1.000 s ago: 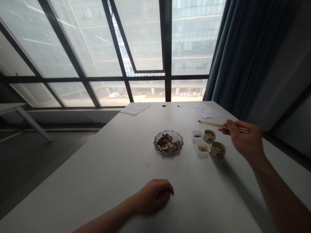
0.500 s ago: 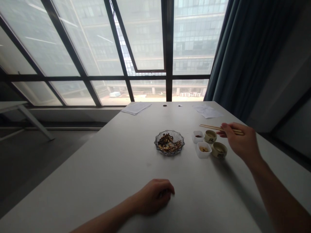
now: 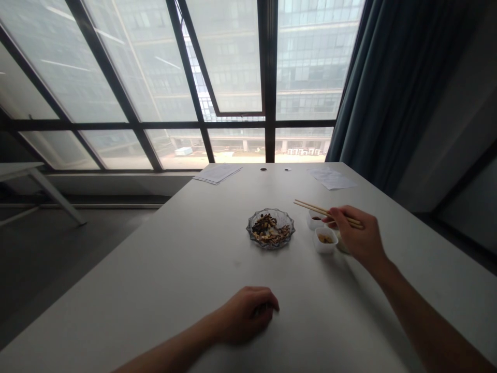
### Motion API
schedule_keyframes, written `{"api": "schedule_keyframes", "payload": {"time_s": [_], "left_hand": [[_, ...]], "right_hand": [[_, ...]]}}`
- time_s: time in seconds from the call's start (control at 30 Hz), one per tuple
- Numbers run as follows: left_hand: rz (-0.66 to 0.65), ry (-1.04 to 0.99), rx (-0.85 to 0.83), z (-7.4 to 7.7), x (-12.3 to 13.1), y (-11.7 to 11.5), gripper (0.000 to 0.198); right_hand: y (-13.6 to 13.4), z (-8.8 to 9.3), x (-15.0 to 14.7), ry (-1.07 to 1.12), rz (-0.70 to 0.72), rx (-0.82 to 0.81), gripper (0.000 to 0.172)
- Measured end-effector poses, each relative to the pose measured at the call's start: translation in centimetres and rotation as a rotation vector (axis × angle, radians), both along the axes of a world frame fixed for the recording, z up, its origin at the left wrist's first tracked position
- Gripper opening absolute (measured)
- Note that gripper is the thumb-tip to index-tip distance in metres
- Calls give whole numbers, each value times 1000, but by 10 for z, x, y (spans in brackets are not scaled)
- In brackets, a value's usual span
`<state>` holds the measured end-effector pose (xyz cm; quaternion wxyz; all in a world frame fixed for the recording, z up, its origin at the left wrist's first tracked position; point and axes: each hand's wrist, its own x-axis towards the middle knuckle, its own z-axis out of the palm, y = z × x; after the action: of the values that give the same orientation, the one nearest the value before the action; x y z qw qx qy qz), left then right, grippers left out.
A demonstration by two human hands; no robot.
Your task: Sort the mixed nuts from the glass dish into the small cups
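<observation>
Our right hand (image 3: 355,238) is closed around a pair of chopsticks (image 3: 322,211), pinching them between thumb and fingers near their back ends. The sticks lie close together, almost level, and point left. Their tips end just beyond the far right side of the dish (image 3: 271,228); we cannot tell how high above the table (image 3: 155,280) they are. The shafts pass over the sauce tub (image 3: 315,219), a small white square one with something dark red inside. The nearer tub (image 3: 324,240), holding tan bits, sits just left of our knuckles. Our hand covers whatever stands to the right of the tubs.

The dish is clear glass with a scalloped rim, and it holds a heap of brown and pale pieces. It stands just left of the two tubs.

Our left hand (image 3: 248,313) rests on the table well nearer to us, curled into a loose fist with nothing in it.

Papers (image 3: 217,173) lie at the far edge, below the window (image 3: 233,77). A dark curtain (image 3: 388,93) hangs on the right.
</observation>
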<state>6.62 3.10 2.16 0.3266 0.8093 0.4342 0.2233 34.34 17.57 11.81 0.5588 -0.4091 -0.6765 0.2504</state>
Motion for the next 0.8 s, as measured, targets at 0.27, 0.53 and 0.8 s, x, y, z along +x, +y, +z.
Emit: {"api": "schedule_keyframes", "payload": {"time_s": [0.27, 0.53, 0.8], "left_hand": [[0, -13, 6, 0, 0, 0, 29], [-9, -15, -5, 4, 1, 0, 26], [-7, -15, -12, 4, 1, 0, 25]], "right_hand": [[6, -44, -30, -62, 272, -51, 35], [18, -81, -45, -47, 379, -71, 34], [17, -85, -47, -10, 404, -124, 35]]}}
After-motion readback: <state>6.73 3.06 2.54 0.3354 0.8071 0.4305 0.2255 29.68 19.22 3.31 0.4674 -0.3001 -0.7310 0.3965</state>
